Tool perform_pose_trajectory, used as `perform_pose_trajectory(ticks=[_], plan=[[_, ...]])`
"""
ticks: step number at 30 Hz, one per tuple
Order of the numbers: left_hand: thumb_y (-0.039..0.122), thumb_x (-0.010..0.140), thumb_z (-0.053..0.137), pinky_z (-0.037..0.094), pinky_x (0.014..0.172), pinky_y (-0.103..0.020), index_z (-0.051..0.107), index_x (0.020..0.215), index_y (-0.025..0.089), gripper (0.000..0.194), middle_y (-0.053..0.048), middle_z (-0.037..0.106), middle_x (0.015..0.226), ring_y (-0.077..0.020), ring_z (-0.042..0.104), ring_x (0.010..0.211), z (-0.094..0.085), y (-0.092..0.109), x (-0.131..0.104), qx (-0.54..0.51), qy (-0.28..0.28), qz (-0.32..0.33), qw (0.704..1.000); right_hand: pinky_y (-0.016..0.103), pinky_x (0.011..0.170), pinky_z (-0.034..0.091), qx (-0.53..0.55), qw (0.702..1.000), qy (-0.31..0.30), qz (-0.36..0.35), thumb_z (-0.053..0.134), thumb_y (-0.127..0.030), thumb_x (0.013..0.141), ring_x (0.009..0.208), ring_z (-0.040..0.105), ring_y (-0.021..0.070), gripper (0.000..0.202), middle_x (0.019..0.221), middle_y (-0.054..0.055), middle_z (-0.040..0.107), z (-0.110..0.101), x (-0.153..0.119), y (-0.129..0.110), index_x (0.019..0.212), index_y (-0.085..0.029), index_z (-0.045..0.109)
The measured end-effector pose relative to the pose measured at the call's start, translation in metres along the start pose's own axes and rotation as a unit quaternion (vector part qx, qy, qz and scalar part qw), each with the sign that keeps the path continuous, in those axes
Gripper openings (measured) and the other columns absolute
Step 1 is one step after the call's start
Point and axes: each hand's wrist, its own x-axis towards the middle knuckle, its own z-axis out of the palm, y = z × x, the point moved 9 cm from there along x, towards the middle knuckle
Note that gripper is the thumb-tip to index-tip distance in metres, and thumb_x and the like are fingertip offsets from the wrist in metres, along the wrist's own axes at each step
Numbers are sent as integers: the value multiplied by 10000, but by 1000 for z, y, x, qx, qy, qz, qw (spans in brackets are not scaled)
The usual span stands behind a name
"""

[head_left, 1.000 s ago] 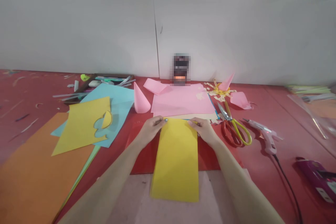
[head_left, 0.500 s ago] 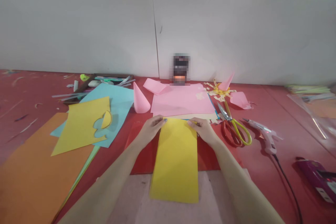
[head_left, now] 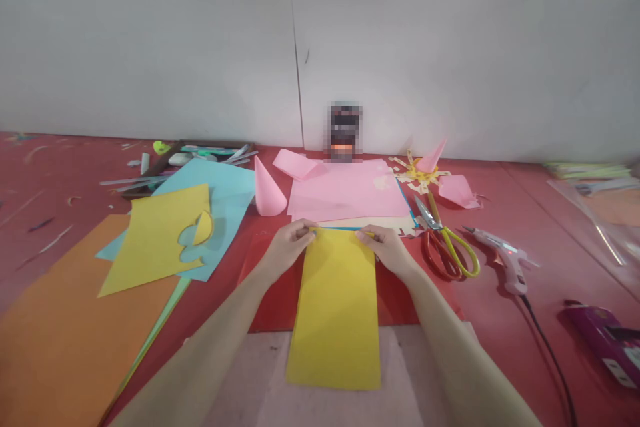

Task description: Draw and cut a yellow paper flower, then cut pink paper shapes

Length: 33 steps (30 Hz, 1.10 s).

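A long yellow sheet of paper (head_left: 337,313), doubled into layers at its left edge, extends toward me over a red mat (head_left: 400,297). My left hand (head_left: 293,245) pinches its far left corner between thumb and fingers. At the far right corner, my right hand (head_left: 384,245) grips the same sheet in a similar pinch. Just beyond the hands lies pink paper (head_left: 345,190), with a pink paper cone (head_left: 269,190) upright to its left. Scissors (head_left: 445,237) with one red and one yellow handle rest to the right of my right hand.
Cut yellow paper (head_left: 155,233), a blue sheet (head_left: 220,193) and an orange sheet (head_left: 75,320) lie at left. A tray of pens (head_left: 185,163) stands behind them. A glue gun (head_left: 505,257), its cord and a purple power strip (head_left: 603,337) are at right. A white wall (head_left: 200,47) bounds the table.
The yellow paper's near end has shifted very slightly to the right. Both hands keep their pinch on its far corners, the right thumb moving a little. Everything else stays in place.
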Motion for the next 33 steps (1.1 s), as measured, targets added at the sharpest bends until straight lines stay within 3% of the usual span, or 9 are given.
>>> perform_pose_trajectory(ticks=[6, 18, 23, 33], plan=[[344, 727, 553, 443, 625, -273, 608, 863, 200, 205, -12, 614, 719, -163, 575, 686, 5, 2, -1, -30, -17, -9, 999, 215, 413, 353, 10, 1000, 0, 7, 574, -537, 724, 490, 458, 107, 382, 594, -1, 544, 0, 0, 1, 760, -161, 629], [435, 740, 527, 366, 489, -252, 567, 614, 186, 282, -1, 496, 560, -144, 471, 531, -8, 13, -4, -12, 64, 22, 998, 232, 463, 398, 24, 1000, 5, -1, 578, -484, 746, 542, 491, 124, 324, 643, 10, 572, -1, 1, 5, 777, -166, 633], [424, 753, 523, 262, 474, -233, 443, 591, 200, 288, 48, 342, 534, -98, 337, 482, 2, 9, -3, 13, 0, 6, 1000, 247, 491, 409, 44, 999, 12, -2, 578, -461, 753, 584, 525, 144, 292, 671, 18, 595, -3, 0, 5, 787, -179, 644], [396, 779, 492, 209, 489, -231, 387, 607, 193, 286, 57, 290, 552, -89, 282, 501, 3, 6, -3, 31, -17, -2, 999, 251, 513, 412, 55, 998, 12, 6, 586, -474, 743, 582, 544, 147, 317, 651, 5, 607, -3, 0, 5, 806, -170, 653]])
